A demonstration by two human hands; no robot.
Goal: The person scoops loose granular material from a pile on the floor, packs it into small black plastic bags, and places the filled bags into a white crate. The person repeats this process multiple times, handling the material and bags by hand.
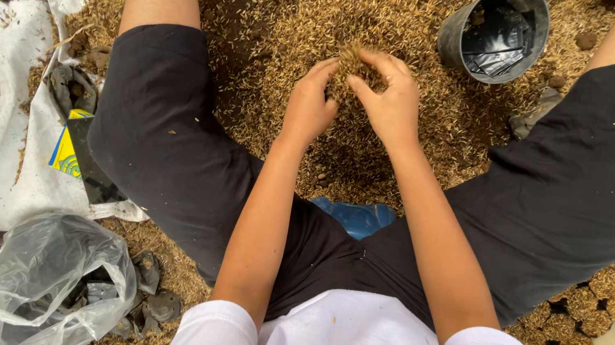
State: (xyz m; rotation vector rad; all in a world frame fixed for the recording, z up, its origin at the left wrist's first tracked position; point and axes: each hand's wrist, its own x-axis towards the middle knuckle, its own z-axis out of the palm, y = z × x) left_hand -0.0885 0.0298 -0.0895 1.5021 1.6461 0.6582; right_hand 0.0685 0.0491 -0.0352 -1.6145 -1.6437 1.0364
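Both hands are cupping one clump of husk mix (356, 64) above the husk pile on the floor (283, 19), between the knees. The left hand (308, 106) and right hand (394, 100) are pressing together, fingers curled around it, forearms converging. Risk: loose material is likely spilling through finger gaps; the black pot (497, 31) is lying tipped, well apart.

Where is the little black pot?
In the head view, the black pot lies tipped on the husk pile, up and to the right of the right hand, beside the right knee.
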